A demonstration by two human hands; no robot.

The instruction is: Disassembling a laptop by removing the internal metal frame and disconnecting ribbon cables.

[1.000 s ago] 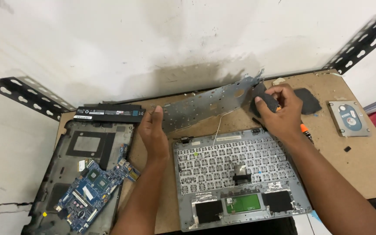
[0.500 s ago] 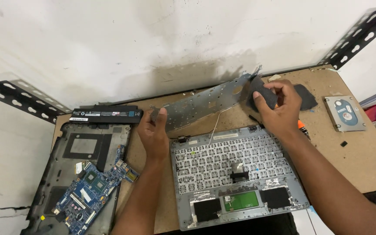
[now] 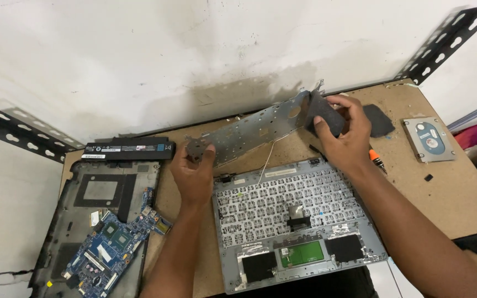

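Both hands grasping the perforated metal plate (image 3: 260, 129): left hand (image 3: 194, 174) pinches its lower end, right hand (image 3: 343, 135) the higher end, long axis slanting up toward the bench's far right corner.

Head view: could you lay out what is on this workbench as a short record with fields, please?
left hand: grips the left end of a long perforated metal plate
right hand: holds the plate's right end, fingers on a black sheet stuck to it
plate: lifted and tilted above the table
below the hands: upturned laptop top cover, keyboard back showing
left side: laptop base with blue circuit board
behind the base: black battery
right side: hard drive
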